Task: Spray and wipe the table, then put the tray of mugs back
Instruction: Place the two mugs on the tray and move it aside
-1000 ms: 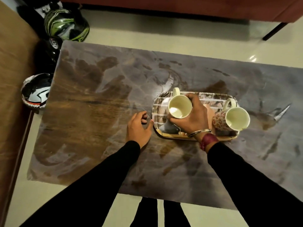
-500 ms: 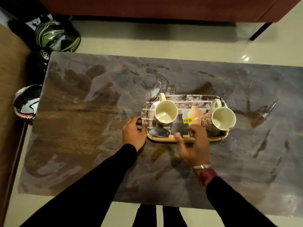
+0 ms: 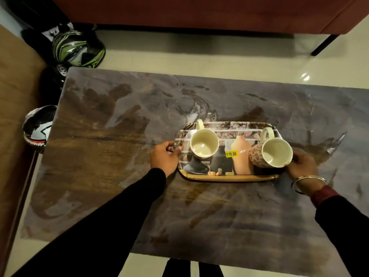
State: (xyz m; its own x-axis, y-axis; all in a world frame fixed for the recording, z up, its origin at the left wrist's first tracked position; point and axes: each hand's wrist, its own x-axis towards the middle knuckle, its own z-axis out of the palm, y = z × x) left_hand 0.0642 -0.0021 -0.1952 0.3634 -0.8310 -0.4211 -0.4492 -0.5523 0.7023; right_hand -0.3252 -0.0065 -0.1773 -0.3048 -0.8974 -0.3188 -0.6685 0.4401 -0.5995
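A rectangular printed tray with a yellow price sticker lies on the dark marbled table, right of its middle. Two cream-lined mugs stand on it: a plain one at the left and a red-flowered one at the right. My left hand grips the tray's left end, thumb over the rim. My right hand, with a metal bangle at the wrist, holds the tray's right end beside the flowered mug; its fingertips are hidden behind mug and rim.
Two helmets lie on the floor left of the table, a green-streaked one at the far corner and a black-and-white one by the edge. A red sofa runs along the far side. My legs stand at the near edge.
My right hand left the plain mug, drew back, then swung to the tray's right end. My left hand closed onto the left rim. The tray stayed in place.
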